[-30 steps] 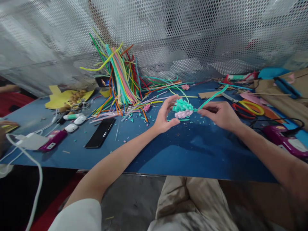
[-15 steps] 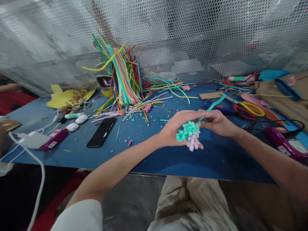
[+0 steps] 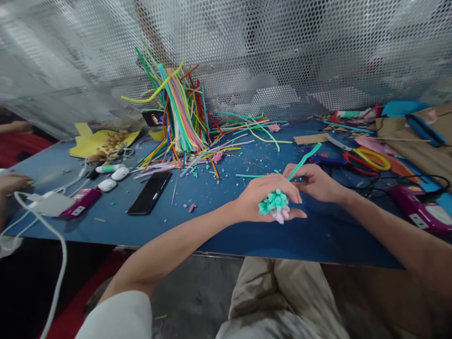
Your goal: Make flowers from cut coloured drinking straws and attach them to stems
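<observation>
My left hand (image 3: 261,194) is closed around a bunch of short fuzzy pipe cleaner pieces. Teal pieces (image 3: 274,201) show at the top of its grip, with pale lilac ones (image 3: 280,214) just below. A longer teal pipe cleaner (image 3: 306,159) slants up and to the right between the two hands. Its lower end is hidden behind the left hand's fingers. My right hand (image 3: 316,182) pinches low on that strand, with its fingertips close against the left hand. Both hands are held above the front part of the blue table (image 3: 226,230).
A tall bundle of coloured pipe cleaners (image 3: 181,110) stands by the perforated metal panel (image 3: 282,52), with loose strands and cut bits around it. Left lie a phone (image 3: 150,193) and a purple power strip (image 3: 81,203); right, scissors (image 3: 370,159). Another person's hand (image 3: 14,182) is at far left.
The left hand has turned slightly, and its bunch sits a little lower. The teal strand's upper end has shifted left and down. My right hand has moved slightly left.
</observation>
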Tool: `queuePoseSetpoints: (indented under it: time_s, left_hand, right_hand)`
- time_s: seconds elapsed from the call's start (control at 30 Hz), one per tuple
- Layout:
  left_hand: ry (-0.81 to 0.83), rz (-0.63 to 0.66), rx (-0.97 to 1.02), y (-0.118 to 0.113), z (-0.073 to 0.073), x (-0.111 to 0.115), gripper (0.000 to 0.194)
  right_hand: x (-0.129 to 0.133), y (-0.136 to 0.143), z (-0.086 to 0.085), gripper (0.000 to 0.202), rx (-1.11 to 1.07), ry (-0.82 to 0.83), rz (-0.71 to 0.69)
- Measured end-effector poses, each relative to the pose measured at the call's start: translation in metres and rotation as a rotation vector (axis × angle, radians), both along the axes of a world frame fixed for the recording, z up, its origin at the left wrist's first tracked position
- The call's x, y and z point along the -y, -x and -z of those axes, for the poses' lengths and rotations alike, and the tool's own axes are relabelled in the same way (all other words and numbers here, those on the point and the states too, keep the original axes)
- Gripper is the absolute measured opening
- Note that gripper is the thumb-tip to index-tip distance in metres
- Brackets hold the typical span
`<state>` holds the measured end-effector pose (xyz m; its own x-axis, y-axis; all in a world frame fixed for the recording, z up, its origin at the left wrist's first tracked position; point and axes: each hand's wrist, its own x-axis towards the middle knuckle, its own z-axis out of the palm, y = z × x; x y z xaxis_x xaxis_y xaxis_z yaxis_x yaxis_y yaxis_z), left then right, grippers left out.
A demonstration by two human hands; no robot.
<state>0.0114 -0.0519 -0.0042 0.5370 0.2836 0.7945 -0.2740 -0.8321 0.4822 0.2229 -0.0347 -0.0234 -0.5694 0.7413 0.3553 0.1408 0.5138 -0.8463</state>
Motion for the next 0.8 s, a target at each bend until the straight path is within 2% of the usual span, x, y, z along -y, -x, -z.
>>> queuePoseSetpoints:
  time_s: [0.07, 0.23, 0.3, 0.4, 0.47, 0.63, 0.73, 0.8]
  left_hand:
    - [0.024, 0.000, -0.001, 0.000, 0.003, 0.002, 0.029]
    - [0.087, -0.054, 0.026, 0.001, 0.006, 0.003, 0.038]
    - [0.116, -0.095, 0.068, 0.000, 0.006, 0.001, 0.054]
    - [0.137, -0.179, 0.112, 0.001, 0.005, -0.008, 0.092]
    - [0.096, -0.220, 0.091, 0.003, 0.005, -0.017, 0.099]
    - [-0.011, -0.218, -0.053, 0.009, 0.010, -0.030, 0.060]
    - [0.124, -0.216, -0.072, 0.009, 0.013, -0.024, 0.032]
    - [0.265, -0.249, -0.070, 0.008, 0.013, -0.016, 0.027]
  right_hand:
    - [0.003, 0.003, -0.002, 0.022, 0.025, -0.018, 0.017]
    - [0.012, 0.005, -0.005, 0.021, 0.021, -0.040, 0.079]
    - [0.014, 0.004, -0.007, 0.020, 0.014, -0.078, 0.151]
    - [0.018, 0.003, -0.014, 0.014, -0.005, -0.160, 0.225]
    - [0.020, 0.003, -0.020, 0.010, -0.030, -0.199, 0.217]
    - [0.022, 0.001, -0.023, 0.013, -0.054, -0.161, 0.205]
    - [0.021, -0.001, -0.019, 0.021, -0.083, -0.017, 0.108]
    - [0.021, -0.002, -0.019, 0.024, -0.078, 0.087, 0.066]
